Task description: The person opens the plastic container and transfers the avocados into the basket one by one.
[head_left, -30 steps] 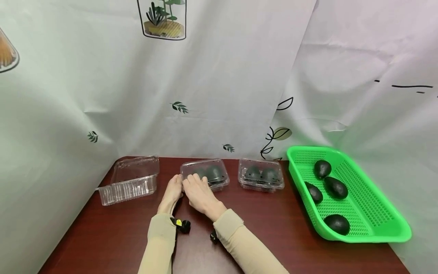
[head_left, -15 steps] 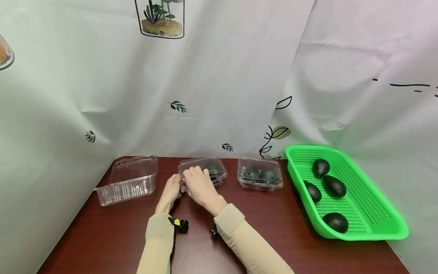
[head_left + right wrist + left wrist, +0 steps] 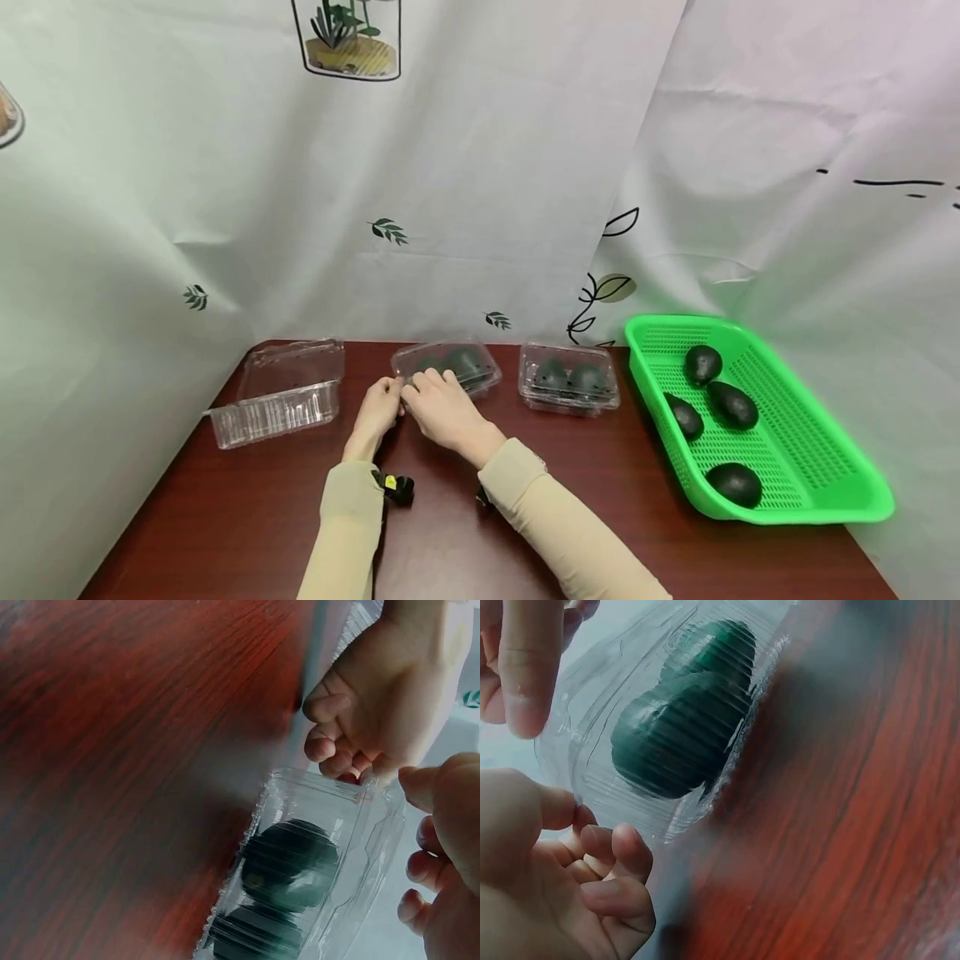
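A clear plastic clamshell box (image 3: 483, 365) holding two dark avocados (image 3: 675, 735) stands at the back middle of the table. My left hand (image 3: 377, 412) is at its near left corner; thumb and index finger pinch the plastic rim there, as the left wrist view shows. Beside it my right hand (image 3: 447, 415) hovers at the same corner, its thumb (image 3: 416, 786) by the rim and the other fingers loosely bent, with a gap between them and the thumb. In the right wrist view the lid edge passes in front of these fingers; whether they touch it I cannot tell.
To the right stands another clamshell box (image 3: 570, 379) with two avocados, lid down. An open clamshell (image 3: 277, 412) lies at the left. A green plastic basket (image 3: 832, 462) with several avocados sits on the right side of the dark red table (image 3: 450, 533). Fabric hangs behind.
Both hands remain at the box's near left corner. My right hand has come off the lid's front edge, slightly lower, and more of the lid and avocados shows.
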A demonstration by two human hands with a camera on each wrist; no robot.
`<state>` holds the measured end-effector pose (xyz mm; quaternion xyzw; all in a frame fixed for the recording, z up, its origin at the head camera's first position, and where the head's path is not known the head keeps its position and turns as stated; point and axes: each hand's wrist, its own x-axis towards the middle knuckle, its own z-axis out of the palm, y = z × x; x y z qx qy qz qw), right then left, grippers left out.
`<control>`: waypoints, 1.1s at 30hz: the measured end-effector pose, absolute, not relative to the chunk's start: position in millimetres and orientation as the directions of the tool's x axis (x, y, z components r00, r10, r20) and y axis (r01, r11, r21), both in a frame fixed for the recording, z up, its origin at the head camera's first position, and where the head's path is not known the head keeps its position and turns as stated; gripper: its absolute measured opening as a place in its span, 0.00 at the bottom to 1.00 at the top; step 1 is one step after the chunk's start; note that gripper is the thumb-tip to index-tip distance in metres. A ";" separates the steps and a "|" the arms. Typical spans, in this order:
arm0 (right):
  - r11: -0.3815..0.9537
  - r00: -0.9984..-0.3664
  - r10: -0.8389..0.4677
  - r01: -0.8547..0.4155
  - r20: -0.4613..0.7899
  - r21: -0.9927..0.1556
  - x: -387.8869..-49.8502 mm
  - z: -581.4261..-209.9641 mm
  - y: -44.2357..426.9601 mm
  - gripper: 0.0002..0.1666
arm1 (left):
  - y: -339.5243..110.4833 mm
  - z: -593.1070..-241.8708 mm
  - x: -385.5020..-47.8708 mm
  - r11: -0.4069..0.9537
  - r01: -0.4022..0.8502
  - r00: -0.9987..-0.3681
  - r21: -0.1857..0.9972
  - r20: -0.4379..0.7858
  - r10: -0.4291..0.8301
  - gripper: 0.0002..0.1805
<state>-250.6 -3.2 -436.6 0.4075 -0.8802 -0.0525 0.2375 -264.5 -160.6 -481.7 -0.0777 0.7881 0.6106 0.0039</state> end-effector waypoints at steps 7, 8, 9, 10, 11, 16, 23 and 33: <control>0.663 -0.566 -0.743 -0.696 0.357 0.276 -258.2 -432.9 21.1 0.08 | -162.3 -481.9 -265.0 0.301 -0.105 -0.994 0.948 -0.089 -0.066 0.17; 0.664 -0.570 -0.743 -0.693 0.349 0.281 -260.4 -432.7 26.4 0.08 | -162.9 -481.7 -264.9 0.302 -0.104 -0.994 0.948 -0.089 -0.061 0.17; 0.666 -0.575 -0.743 -0.689 0.344 0.286 -262.5 -432.2 31.6 0.08 | -163.7 -481.5 -264.7 0.302 -0.100 -0.995 0.948 -0.087 -0.056 0.16; 0.668 -0.578 -0.742 -0.683 0.340 0.297 -264.7 -431.7 36.5 0.08 | -164.5 -481.5 -264.4 0.300 -0.100 -0.995 0.949 -0.089 -0.053 0.16; 0.668 -0.577 -0.742 -0.676 0.341 0.310 -266.7 -430.9 41.2 0.08 | -165.4 -481.4 -264.2 0.301 -0.096 -0.995 0.949 -0.085 -0.050 0.16; 0.658 -0.555 -0.753 -0.643 0.355 0.391 -274.9 -429.1 55.8 0.08 | -167.6 -480.4 -264.3 0.273 -0.085 -0.996 0.958 -0.080 -0.029 0.15; 0.577 -0.508 -0.812 -0.629 0.286 0.521 -277.0 -433.5 54.8 0.04 | -171.7 -481.6 -265.3 0.273 -0.059 -0.998 0.960 -0.064 0.009 0.14; 0.497 -0.464 -0.854 -0.593 0.236 0.634 -279.4 -437.0 49.3 0.06 | -175.5 -482.8 -265.9 0.251 -0.057 -0.998 0.966 -0.058 -0.003 0.12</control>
